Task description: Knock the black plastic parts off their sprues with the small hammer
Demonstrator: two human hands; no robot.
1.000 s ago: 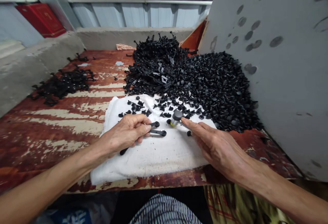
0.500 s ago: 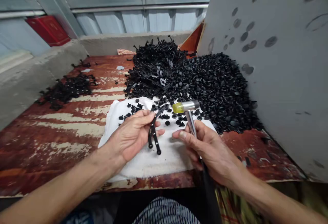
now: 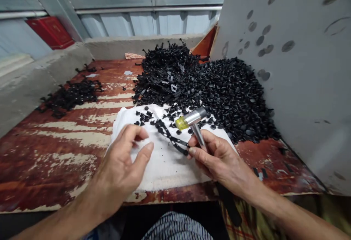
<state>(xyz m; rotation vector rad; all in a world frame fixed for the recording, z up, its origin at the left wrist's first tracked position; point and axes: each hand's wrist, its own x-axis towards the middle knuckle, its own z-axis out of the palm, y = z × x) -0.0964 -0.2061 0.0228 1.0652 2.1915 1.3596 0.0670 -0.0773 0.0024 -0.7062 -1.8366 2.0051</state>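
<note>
My right hand (image 3: 219, 156) is closed round the handle of a small mallet (image 3: 194, 117) with a steel head and a yellow plastic face. Between its thumb and forefinger it also pinches the end of a black hinged part (image 3: 171, 137), made of narrow strips with shiny rivets. The part points up and left above a white cloth (image 3: 156, 174). My left hand (image 3: 123, 159) is empty, with thumb and fingers apart, over the cloth's left side. Several loose black round-headed studs (image 3: 144, 115) lie along the cloth's far edge.
A big heap of black studs (image 3: 233, 97) lies at the right, against a grey panel (image 3: 296, 86). Black strips (image 3: 164, 75) are piled beside it. A smaller pile of black parts (image 3: 74, 93) is on the worn red table (image 3: 55, 159) at left. A red box (image 3: 52, 31) sits on the ledge.
The black hinged part has passed from my left hand to my right fingers. My left hand has let go and moved left and nearer. The mallet head has shifted slightly left and tilted.
</note>
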